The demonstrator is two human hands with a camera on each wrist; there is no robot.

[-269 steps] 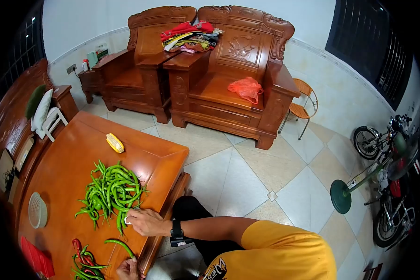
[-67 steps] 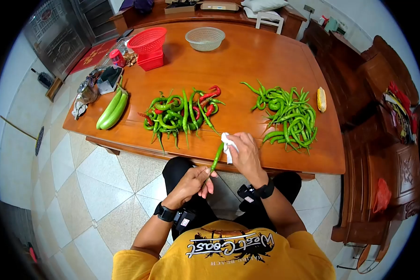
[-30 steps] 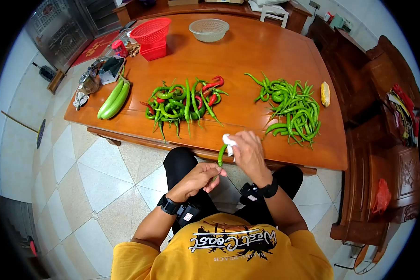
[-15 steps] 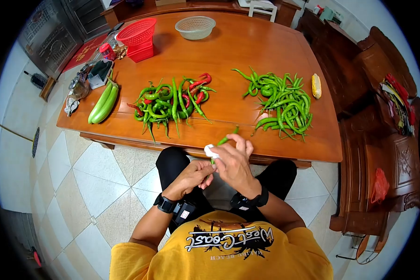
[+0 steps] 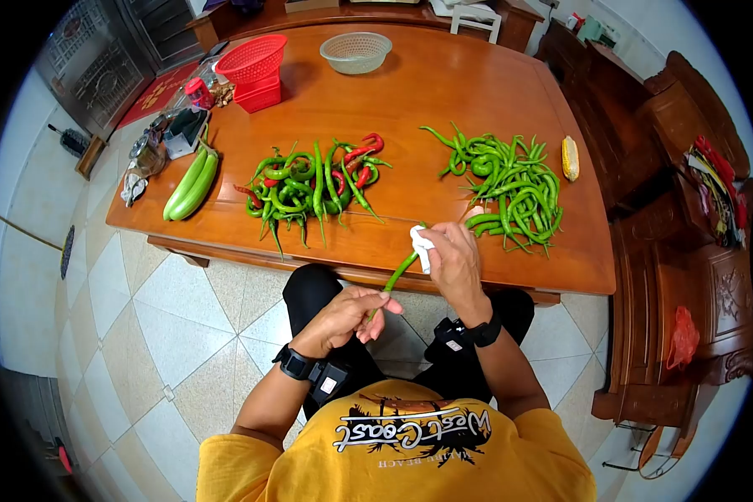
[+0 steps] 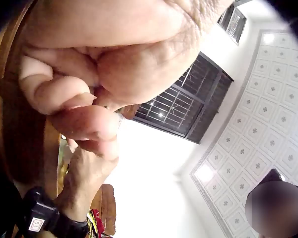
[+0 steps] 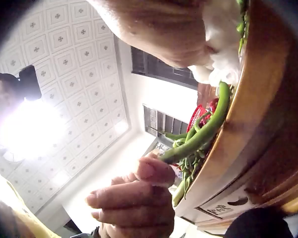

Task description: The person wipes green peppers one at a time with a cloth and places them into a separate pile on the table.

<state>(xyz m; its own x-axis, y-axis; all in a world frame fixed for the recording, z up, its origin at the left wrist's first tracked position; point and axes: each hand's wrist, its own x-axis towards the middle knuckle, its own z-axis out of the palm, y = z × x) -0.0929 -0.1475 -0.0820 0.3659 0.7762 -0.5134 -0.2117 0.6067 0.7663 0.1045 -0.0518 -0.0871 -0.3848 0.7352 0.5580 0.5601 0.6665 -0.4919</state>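
Observation:
Near the table's front edge, my left hand (image 5: 343, 318) pinches one end of a long green chili pepper (image 5: 403, 272) between thumb and fingers. The pepper slants up and away toward my right hand (image 5: 455, 263). That hand grips a crumpled white tissue (image 5: 422, 248) wrapped at the pepper's far end. In the right wrist view, the tissue (image 7: 223, 64) meets the tip of the pepper (image 7: 201, 136). The left wrist view is mostly filled by the left hand's fingers (image 6: 84, 119), which hide the pepper there. A pile of green chilies (image 5: 514, 188) lies beyond my right hand.
Left of centre lies a mixed pile of red and green chilies (image 5: 309, 188). Farther left are light-green eggplants (image 5: 192, 186). Red baskets (image 5: 253, 71) and a pale colander (image 5: 356, 53) stand at the back. A corn cob (image 5: 570, 159) lies at the right.
Half a second ago my right hand with the tissue was close to my left hand; now it has slid outward along the pepper to the far end. The left hand keeps its hold.

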